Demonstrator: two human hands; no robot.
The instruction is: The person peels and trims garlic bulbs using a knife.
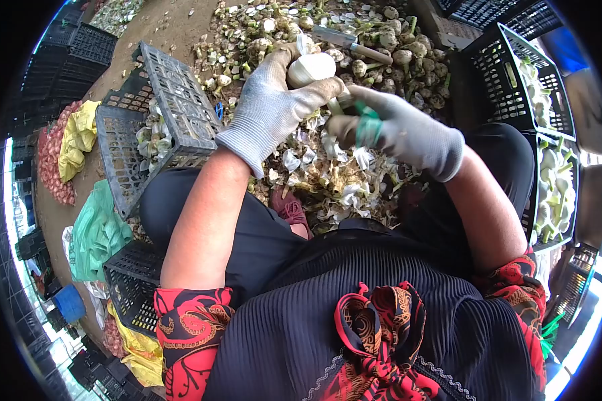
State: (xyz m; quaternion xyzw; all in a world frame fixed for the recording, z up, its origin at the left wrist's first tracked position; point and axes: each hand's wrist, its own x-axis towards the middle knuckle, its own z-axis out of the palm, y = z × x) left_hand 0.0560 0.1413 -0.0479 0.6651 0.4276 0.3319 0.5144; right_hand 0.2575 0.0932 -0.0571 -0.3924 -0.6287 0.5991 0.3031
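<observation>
A pale, peeled-looking garlic bulb (312, 69) sits in my left hand (267, 100), whose gloved fingers and thumb wrap round it. Just to its right, my right hand (398, 130) is curled closed, in a grey glove with green tape (368, 127) round a finger. Its fingertips are slightly blurred, close to the left thumb and a pale stem-like piece; what they grip is hidden. Beyond the hands, a knife (354, 45) with a wooden handle lies on a heap of unpeeled garlic bulbs (418, 63). Loose garlic skins (351, 177) cover the ground below both hands.
On the left, a tilted black crate (180, 100) holds some garlic. Crates of trimmed white garlic (555, 190) stand at the right. A green plastic bag (99, 234), a yellow sack (80, 140), a red net sack (55, 157) and a blue bucket (69, 303) are further left.
</observation>
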